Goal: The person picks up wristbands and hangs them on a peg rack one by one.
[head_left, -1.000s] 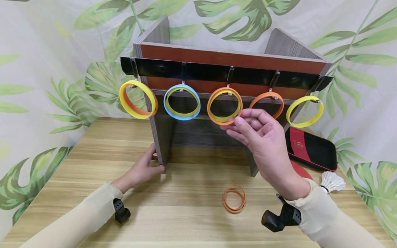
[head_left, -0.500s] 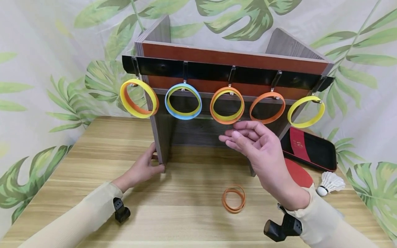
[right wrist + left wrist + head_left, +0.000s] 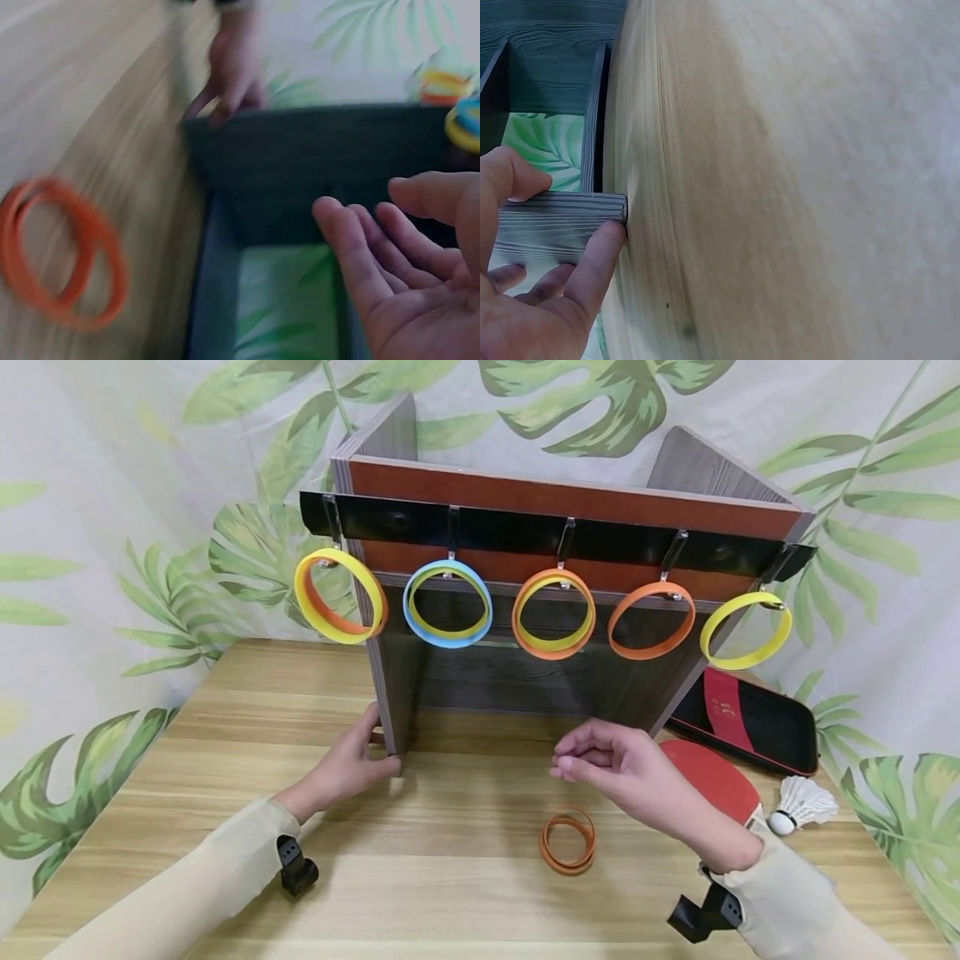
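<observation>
My left hand (image 3: pixel 348 766) grips the lower front edge of the left side panel (image 3: pixel 562 225) of a grey wooden stand, thumb on one face and fingers on the other. My right hand (image 3: pixel 626 772) hovers in front of the stand with loosely bent fingers, holding nothing. Below it on the table lie orange wristbands (image 3: pixel 567 843), overlapping; the right wrist view also shows these orange bands (image 3: pixel 64 255). On the stand's black hook rail (image 3: pixel 510 531), several bands hang: yellow with orange (image 3: pixel 341 597), blue with yellow (image 3: pixel 447 603), orange with yellow (image 3: pixel 553 614), orange (image 3: pixel 651 621), yellow (image 3: pixel 746 631).
To the right lie a red table-tennis bat (image 3: pixel 708 777), a black case with a red stripe (image 3: pixel 776 727) and a white shuttlecock (image 3: pixel 806 803). A leaf-patterned cloth (image 3: pixel 120 510) hangs behind the wood-grain table (image 3: pixel 420 902).
My right hand has let go of the middle orange-and-yellow band and moved down towards the table. The bands stay on their hooks. My left hand keeps its place on the panel.
</observation>
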### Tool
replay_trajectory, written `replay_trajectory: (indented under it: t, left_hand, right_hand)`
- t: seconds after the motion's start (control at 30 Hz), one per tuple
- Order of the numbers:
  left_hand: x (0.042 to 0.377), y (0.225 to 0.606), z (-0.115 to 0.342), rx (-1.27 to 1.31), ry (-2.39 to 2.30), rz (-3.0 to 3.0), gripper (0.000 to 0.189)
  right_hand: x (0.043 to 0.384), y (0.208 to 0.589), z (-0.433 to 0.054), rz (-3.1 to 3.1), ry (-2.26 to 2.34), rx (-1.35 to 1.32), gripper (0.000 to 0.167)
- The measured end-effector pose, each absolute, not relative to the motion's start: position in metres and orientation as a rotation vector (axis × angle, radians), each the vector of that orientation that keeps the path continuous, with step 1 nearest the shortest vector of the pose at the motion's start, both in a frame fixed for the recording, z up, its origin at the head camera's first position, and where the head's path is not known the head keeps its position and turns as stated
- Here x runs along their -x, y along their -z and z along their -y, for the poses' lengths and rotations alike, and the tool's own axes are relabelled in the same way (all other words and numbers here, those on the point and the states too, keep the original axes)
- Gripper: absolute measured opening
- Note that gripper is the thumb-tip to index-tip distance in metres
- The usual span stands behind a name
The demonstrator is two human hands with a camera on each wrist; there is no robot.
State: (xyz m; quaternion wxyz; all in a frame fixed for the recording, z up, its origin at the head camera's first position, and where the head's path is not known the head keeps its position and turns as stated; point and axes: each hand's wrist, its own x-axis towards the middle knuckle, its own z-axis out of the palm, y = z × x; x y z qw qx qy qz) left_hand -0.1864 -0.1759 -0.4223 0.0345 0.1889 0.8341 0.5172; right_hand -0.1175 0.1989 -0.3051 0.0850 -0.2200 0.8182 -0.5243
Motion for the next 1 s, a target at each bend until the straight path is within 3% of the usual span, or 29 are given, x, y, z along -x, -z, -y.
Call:
replay_trajectory:
  t: [0.2,0.5,1.0]
  left_hand:
    - [0.186,0.422,0.177,-0.581,-1.579,-2.573,0.084]
    - [0.187,0.421,0.175,-0.590,-1.578,-2.575,0.086]
    - [0.186,0.421,0.175,-0.585,-1.573,-2.582,0.086]
  right_hand:
    - [0.130,0.339,-0.218,-2.649,1.218,0.665,0.012]
    - [0.141,0.373,-0.238,-2.515,1.038,0.709,0.020]
    - [0.145,0.388,-0.245,-2.309,1.064,0.635,0.022]
